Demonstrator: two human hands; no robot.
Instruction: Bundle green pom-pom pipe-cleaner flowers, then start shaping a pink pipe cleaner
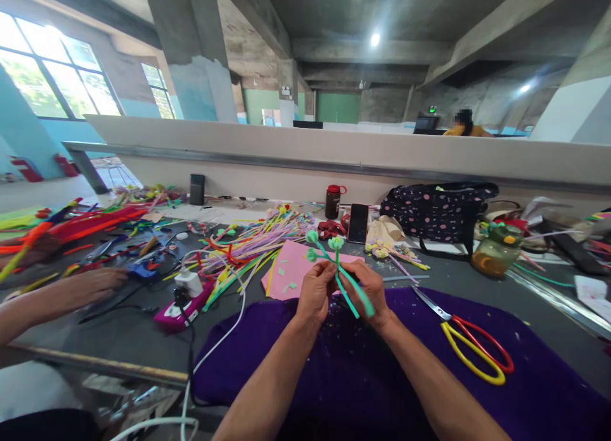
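Over a purple cloth (267, 345), my left hand (315, 293) and my right hand (368, 289) are both closed on a small bunch of green pipe-cleaner stems (338, 269). The stems end in curled green tips above my fingers. One teal stem sticks out down and to the right below my right hand. Just behind my hands lies a pink paper sheet (291, 263) with small green scraps on it.
Scissors with red and yellow handles (470, 345) lie on the cloth at the right. A pile of coloured pipe cleaners (248, 244), a phone (358, 223), a red-capped bottle (333, 202), a dotted bag (436, 215) and a white cable (224, 333) surround me. Another person's hand (90, 283) rests at the left.
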